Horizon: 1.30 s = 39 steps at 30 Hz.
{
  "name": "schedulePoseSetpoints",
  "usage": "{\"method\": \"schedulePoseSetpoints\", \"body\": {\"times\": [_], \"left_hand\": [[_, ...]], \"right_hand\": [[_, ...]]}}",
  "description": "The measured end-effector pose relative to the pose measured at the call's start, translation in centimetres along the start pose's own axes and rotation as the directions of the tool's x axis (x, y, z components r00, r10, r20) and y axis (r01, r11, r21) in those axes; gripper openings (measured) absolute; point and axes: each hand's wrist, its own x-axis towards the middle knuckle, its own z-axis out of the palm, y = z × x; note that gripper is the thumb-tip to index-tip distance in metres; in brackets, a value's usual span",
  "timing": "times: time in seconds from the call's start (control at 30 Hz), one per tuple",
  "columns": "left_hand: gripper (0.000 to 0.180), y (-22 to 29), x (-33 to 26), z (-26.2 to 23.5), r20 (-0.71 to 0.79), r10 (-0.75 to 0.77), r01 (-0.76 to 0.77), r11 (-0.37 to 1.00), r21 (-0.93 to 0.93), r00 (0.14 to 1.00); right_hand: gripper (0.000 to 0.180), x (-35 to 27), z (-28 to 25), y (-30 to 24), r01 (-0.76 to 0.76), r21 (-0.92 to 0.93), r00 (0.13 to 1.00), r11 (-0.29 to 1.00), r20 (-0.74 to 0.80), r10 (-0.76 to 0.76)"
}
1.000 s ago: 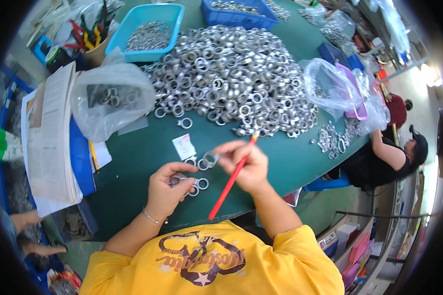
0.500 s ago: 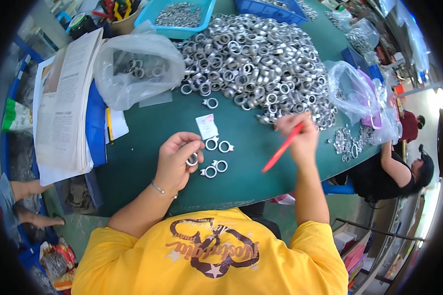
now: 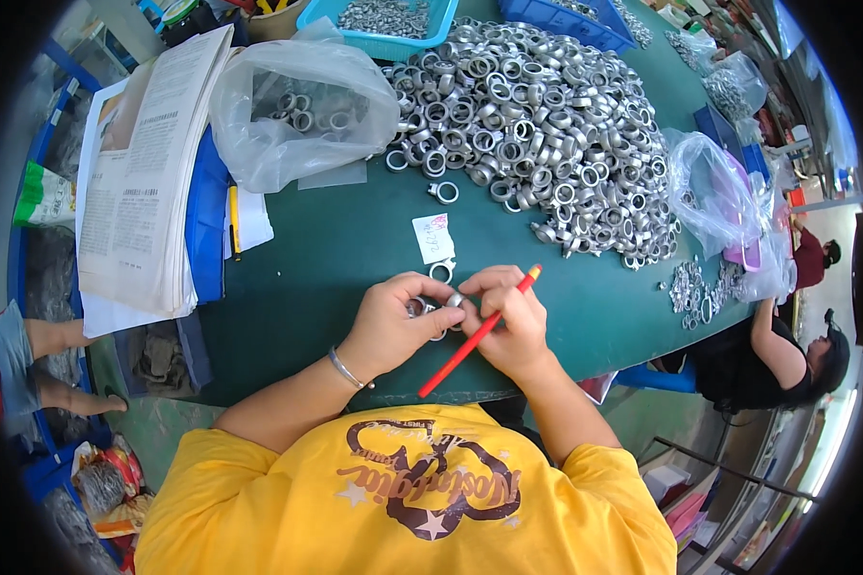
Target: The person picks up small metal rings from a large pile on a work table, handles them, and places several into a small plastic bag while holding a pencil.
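Since half a second before, the right hand [image 3: 513, 321] had come back from the heap of metal rings [image 3: 537, 125] to meet the left hand [image 3: 393, 321] at the near edge of the green tabletop [image 3: 307, 259], both fingertips pinching one small metal ring [image 3: 454, 301] between them. A red pencil [image 3: 479, 331] lay tucked in the right hand, its long axis slanting from upper right down toward the body. A loose ring [image 3: 441, 271] and a paper slip [image 3: 433, 238] sat just beyond; nothing stood between.
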Motion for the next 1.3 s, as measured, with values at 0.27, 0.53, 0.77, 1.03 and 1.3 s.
{"method": "schedulePoseSetpoints", "body": {"times": [0.27,0.53,0.77,1.03,1.3], "left_hand": [[0.012,0.1,-0.4,-0.8,0.047,0.228,-0.229,0.973,0.017,0.973],[0.014,1.2,-0.4,0.1,-0.085,0.033,-0.036,0.999,-0.041,0.996],[0.014,1.3,0.0,-0.3,-0.211,-0.022,-0.043,0.953,-0.3,0.977],[0.01,0.8,0.7,-1.7,-0.328,0.007,-0.146,0.905,-0.4,0.945],[0.01,0.9,0.4,-1.1,-0.259,-0.029,-0.049,0.955,-0.291,0.965]], "right_hand": [[0.036,-0.7,0.6,-0.6,-0.094,0.104,0.987,0.99,-0.118,0.106],[0.031,0.8,-5.6,3.1,-0.133,-0.139,0.933,0.981,-0.35,0.077],[0.02,3.0,-19.7,11.7,-0.219,0.311,0.389,0.925,-0.841,0.375],[0.025,1.2,-1.0,2.4,-0.514,0.126,0.857,0.848,0.093,0.506],[0.025,1.0,1.3,0.9,-0.435,-0.137,0.874,0.89,0.174,0.454]]}}
